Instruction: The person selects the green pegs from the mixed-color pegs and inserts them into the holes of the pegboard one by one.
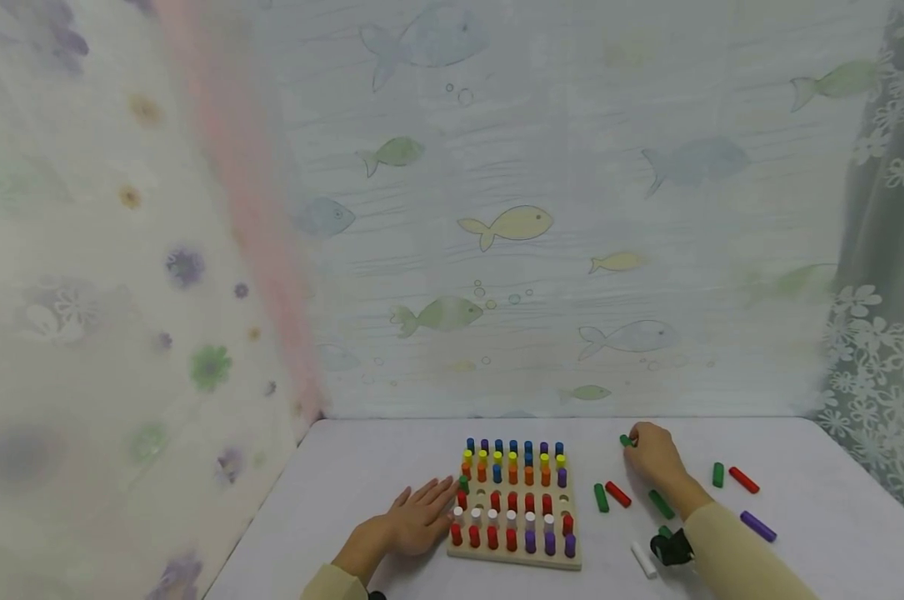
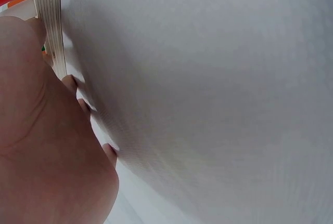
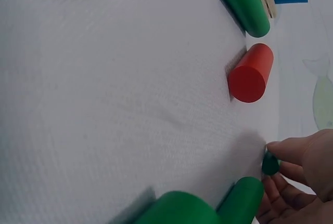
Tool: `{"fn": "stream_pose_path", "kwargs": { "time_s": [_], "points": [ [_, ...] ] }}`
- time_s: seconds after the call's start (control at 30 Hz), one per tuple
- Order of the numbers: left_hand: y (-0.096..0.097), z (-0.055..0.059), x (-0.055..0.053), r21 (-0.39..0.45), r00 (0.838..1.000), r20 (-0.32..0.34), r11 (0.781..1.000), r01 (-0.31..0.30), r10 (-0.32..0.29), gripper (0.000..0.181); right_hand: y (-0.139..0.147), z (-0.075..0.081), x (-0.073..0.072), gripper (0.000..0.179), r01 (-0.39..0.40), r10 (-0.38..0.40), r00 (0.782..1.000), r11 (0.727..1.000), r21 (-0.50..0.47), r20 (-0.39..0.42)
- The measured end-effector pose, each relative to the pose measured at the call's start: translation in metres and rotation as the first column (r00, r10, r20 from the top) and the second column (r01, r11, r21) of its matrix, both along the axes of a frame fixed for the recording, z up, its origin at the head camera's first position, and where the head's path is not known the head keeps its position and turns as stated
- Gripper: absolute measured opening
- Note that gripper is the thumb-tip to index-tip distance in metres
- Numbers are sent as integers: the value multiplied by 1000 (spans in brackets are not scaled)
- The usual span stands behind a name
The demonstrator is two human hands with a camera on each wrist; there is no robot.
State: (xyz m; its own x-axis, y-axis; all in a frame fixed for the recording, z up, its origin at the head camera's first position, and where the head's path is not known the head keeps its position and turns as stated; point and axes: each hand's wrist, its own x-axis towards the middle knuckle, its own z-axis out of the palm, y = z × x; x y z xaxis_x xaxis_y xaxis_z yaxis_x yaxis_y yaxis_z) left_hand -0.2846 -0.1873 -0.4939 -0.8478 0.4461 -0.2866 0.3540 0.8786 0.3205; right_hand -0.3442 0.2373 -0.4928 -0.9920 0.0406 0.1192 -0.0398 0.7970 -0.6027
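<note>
A wooden pegboard (image 1: 515, 559) carries rows of colored pegs, blue and purple at the back, then yellow, orange, red, white, and red with purple at the front. A few of its holes are bare. My left hand (image 1: 416, 521) lies with fingers extended along the board's left side, fingertips right at its edge. Off to the right of the board, at the far side of the table, my right hand (image 1: 656, 454) pinches a green peg (image 3: 270, 163) between thumb and fingers. A single green peg (image 1: 463, 483) stands at the left end of a row.
Loose pegs lie right of the board: a green one (image 1: 601, 497), a red one (image 1: 618, 493), a white one (image 1: 643, 559), a purple one (image 1: 757, 526), and several more green and red. A patterned curtain (image 1: 511, 275) hangs behind the white table (image 1: 347, 467).
</note>
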Motion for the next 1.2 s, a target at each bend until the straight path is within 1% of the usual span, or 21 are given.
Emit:
{"fn": "stream_pose_path", "kwargs": {
  "time_s": [0.1,0.2,0.27,0.5,0.57,0.73,0.93,1.03,1.2],
  "points": [
    [2,6,3,-7,1000,2,1000,0,0,64,1,-1,-1,21,4,-4,1000,1000,6,-3],
    [1,3,1,-4,1000,-6,1000,10,-10,66,1,-1,-2,20,1,-1,1000,1000,3,-7],
    [-1,-1,-2,4,1000,-7,1000,16,-16,67,2,-1,-2,19,-4,4,1000,1000,0,-12],
    [-5,-18,-9,30,1000,-22,1000,5,-4,68,2,0,3,16,-23,23,999,1000,-3,-30],
    [-5,-20,-10,28,1000,-29,1000,8,-7,68,2,0,4,16,-25,25,999,1000,-10,-32],
    [-6,-21,-11,30,999,-32,999,16,-15,67,4,1,9,18,-36,35,998,999,-33,-45],
    [-7,-24,-13,38,1000,-30,999,10,-8,70,4,5,16,21,-52,49,998,995,-90,-32],
    [-8,-24,-13,39,1000,-26,999,5,-4,70,3,8,19,21,-58,54,998,993,-102,-35],
    [-8,-25,-12,39,999,-32,999,-1,2,68,1,13,24,22,-82,75,995,991,-108,-69]
  ]
}}
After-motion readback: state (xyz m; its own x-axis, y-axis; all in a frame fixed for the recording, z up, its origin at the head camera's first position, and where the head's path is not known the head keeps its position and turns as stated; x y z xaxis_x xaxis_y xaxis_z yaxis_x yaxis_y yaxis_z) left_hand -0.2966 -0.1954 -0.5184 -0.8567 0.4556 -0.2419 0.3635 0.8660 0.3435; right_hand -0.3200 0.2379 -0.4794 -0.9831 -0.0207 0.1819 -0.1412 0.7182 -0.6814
